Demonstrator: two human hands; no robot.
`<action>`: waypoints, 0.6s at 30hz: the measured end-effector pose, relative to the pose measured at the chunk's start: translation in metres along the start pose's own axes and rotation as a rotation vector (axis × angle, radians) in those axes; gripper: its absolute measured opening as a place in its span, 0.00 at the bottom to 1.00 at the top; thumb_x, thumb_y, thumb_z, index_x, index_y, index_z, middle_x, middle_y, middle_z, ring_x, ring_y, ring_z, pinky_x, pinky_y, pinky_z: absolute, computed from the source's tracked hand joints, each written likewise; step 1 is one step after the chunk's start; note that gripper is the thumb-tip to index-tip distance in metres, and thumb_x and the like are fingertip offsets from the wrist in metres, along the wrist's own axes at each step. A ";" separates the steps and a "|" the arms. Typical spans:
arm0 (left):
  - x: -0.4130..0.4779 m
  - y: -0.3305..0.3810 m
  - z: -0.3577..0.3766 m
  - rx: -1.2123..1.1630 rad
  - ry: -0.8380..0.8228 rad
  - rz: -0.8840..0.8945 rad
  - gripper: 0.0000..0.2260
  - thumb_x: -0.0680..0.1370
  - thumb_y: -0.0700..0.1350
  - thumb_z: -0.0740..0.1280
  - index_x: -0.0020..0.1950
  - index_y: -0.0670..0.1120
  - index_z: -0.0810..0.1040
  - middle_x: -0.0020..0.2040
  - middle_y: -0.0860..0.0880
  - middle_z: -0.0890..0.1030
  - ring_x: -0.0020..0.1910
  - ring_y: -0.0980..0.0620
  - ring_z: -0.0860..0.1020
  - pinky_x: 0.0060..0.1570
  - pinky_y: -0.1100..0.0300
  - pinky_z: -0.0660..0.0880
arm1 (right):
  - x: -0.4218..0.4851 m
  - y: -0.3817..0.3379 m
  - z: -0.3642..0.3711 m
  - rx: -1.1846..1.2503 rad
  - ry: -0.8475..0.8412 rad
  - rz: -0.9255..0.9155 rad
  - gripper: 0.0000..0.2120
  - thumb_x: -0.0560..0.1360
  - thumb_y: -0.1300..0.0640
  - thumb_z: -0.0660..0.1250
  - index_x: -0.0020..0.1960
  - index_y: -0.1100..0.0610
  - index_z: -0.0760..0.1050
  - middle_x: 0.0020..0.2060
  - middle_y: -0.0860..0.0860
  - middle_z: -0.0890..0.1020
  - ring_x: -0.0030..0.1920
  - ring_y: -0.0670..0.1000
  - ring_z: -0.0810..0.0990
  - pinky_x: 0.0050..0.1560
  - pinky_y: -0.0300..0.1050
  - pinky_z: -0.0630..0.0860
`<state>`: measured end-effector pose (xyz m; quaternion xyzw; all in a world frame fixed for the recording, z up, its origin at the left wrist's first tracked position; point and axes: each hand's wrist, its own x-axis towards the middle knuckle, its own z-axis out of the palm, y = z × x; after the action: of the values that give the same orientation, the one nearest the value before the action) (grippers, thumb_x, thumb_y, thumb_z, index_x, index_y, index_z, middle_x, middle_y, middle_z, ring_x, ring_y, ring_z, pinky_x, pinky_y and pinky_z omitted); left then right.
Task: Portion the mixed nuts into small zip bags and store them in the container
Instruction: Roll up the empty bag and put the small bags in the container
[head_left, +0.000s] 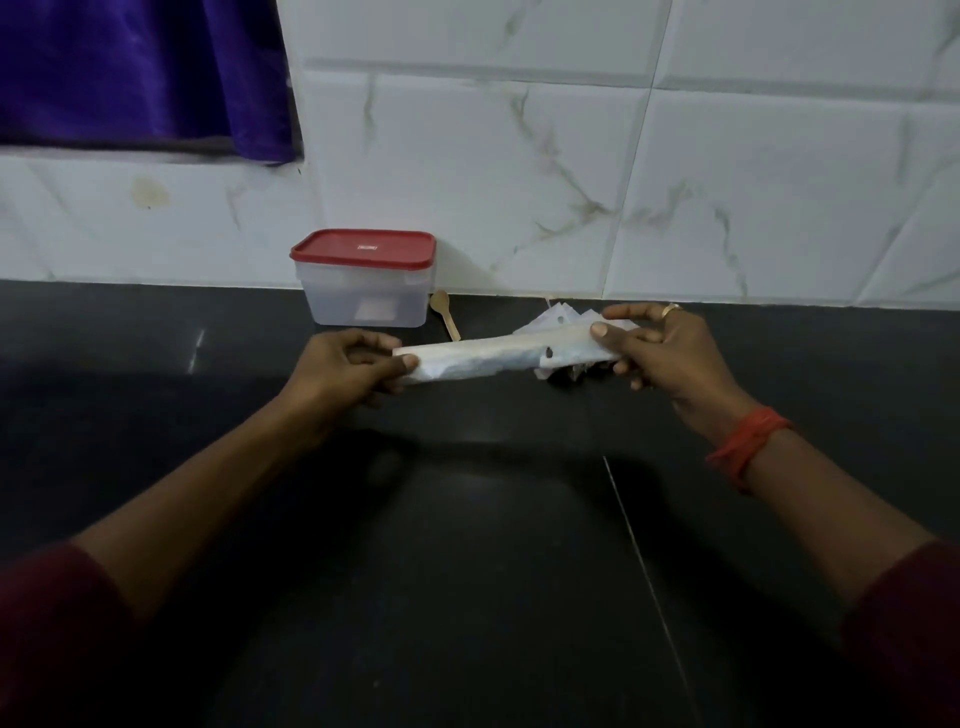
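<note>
A white marble-veined tiled wall (571, 156) fills the far side of the room, and a dark, glossy surface (467, 571) runs along its foot toward me. At ten o'clock a purple curtain (130, 73) hangs over the wall's ledge.

The person's two arms reach forward in dark red sleeves. Between them, just above the surface at its middle, they hold a long, flattened clear zip bag (493, 356) stretched sideways. The left hand (345, 366) has its grip closed on the bag's nine o'clock end, thumb on top and fingers curled beneath. The right hand (670, 348) pinches the three o'clock end with the thumb, the other fingers loosely spread.

At eleven o'clock from the bag, against the wall, stands the clear container (363, 291) with its red lid (363, 249) on. A small heap of more bags (556, 317) lies on the surface just behind the right hand, at one o'clock from the held bag. A wooden spoon (445, 312) lies between the container and that heap, just beside the container.

An orange thread band (748, 447) wraps the right wrist, and a gold ring (671, 310) sits on one right finger.
</note>
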<state>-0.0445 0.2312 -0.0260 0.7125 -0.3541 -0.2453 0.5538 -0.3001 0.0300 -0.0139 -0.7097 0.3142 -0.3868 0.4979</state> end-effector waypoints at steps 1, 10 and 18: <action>0.011 0.004 0.003 0.008 -0.010 -0.005 0.15 0.74 0.41 0.74 0.60 0.42 0.80 0.49 0.46 0.84 0.38 0.55 0.83 0.40 0.62 0.81 | 0.011 -0.002 -0.004 -0.002 -0.019 0.004 0.11 0.75 0.57 0.75 0.56 0.54 0.80 0.36 0.51 0.85 0.29 0.43 0.79 0.26 0.36 0.75; 0.125 0.036 0.039 0.848 0.106 0.561 0.08 0.75 0.46 0.74 0.54 0.50 0.85 0.48 0.53 0.84 0.41 0.56 0.79 0.39 0.59 0.76 | 0.118 0.015 -0.026 -0.396 0.031 -0.147 0.07 0.73 0.56 0.77 0.50 0.52 0.85 0.43 0.48 0.87 0.41 0.45 0.85 0.41 0.37 0.80; 0.194 0.030 0.087 1.642 0.201 0.766 0.05 0.76 0.36 0.67 0.45 0.46 0.77 0.44 0.49 0.81 0.40 0.46 0.80 0.35 0.57 0.72 | 0.183 0.058 -0.013 -0.883 0.118 -0.165 0.04 0.69 0.54 0.76 0.39 0.47 0.83 0.34 0.41 0.83 0.33 0.42 0.81 0.38 0.40 0.75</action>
<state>0.0064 0.0231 -0.0122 0.7345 -0.5801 0.3478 -0.0555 -0.2225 -0.1457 -0.0235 -0.8535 0.4194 -0.2939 0.0961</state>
